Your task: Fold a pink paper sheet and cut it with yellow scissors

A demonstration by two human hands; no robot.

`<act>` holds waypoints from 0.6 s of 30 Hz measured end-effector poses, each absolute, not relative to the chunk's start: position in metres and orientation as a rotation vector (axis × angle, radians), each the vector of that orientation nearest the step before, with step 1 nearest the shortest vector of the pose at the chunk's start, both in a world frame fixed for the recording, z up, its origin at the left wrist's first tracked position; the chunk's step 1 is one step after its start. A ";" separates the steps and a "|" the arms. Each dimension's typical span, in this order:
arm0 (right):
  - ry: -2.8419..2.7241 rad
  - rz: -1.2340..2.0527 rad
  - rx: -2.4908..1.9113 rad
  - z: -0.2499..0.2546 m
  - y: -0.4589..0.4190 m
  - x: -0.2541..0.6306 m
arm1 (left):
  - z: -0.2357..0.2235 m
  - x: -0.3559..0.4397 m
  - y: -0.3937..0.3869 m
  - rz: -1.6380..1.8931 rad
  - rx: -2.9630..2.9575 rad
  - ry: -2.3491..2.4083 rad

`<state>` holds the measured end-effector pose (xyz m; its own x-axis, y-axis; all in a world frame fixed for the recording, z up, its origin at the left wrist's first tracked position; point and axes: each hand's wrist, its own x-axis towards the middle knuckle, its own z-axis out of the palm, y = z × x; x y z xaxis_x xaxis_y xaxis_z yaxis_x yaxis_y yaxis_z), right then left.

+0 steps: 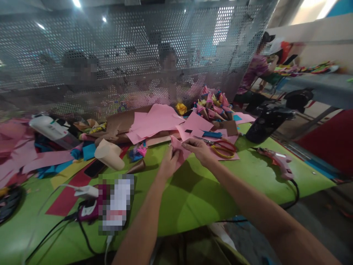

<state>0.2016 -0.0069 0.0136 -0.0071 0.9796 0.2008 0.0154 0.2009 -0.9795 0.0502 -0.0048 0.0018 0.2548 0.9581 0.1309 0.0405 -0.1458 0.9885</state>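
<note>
Between my hands is a small piece of pink paper (182, 159), partly folded and held above the green tabletop. My left hand (168, 161) grips its left edge with the thumb and fingers closed. Thumb and fingertips of my right hand (197, 148) pinch its upper right side. Just beyond my right hand lie scissors (224, 148) with red and yellow handles, resting on pink paper. Larger pink sheets (154, 123) are piled behind both hands. A brown paper cone (136, 167) lies left of my left hand.
On the right rest a hot glue gun (278, 162) and a black tumbler (266, 123). To the left are a power strip (89, 208) with cords, a blurred phone-like object (117, 202) and a cardboard tube (109, 154). Finished paper cones (213, 105) are heaped before a perforated metal screen (124, 66).
</note>
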 end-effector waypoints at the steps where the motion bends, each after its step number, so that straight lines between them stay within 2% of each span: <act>1: -1.312 1.058 -1.069 0.013 -0.006 0.202 | 0.002 0.050 -0.006 1.073 1.499 0.977; 18: -1.402 0.851 -1.129 0.019 -0.013 0.194 | -0.013 0.050 -0.002 0.987 1.719 1.016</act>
